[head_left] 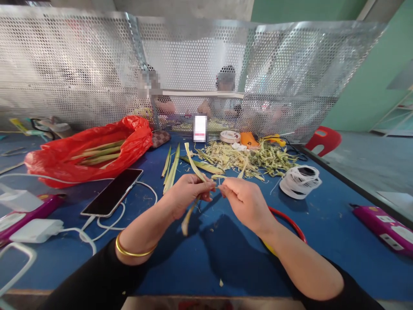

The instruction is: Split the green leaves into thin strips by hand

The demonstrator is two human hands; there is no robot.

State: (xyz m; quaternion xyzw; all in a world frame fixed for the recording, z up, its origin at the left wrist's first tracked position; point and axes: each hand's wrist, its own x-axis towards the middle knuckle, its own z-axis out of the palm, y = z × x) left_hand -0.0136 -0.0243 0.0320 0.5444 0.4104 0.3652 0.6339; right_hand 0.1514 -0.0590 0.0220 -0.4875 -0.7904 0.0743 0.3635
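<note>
My left hand (190, 191) is closed on a pale yellow-green leaf strip (192, 163), which sticks up above the fingers and hangs below them to a whitish end. Close beside it, my right hand (243, 196) is pinched shut, fingertips almost meeting the left ones. What lies inside that pinch is too small to make out. Both hands are above the blue table (180, 267). Just beyond them lie long pointed leaf pieces (174, 170) and a heap of small knotted leaf pieces (229, 157). Under my right forearm a red curved handle (292, 219) shows in part.
Left, a red plastic bag (64, 153) holds long stalks, near a phone (112, 193) with white cables. A spool of white cord (300, 183) stands right, before a purple device (383, 224). A lit screen (200, 128) and perforated metal panel (200, 51) stand behind; people sit beyond.
</note>
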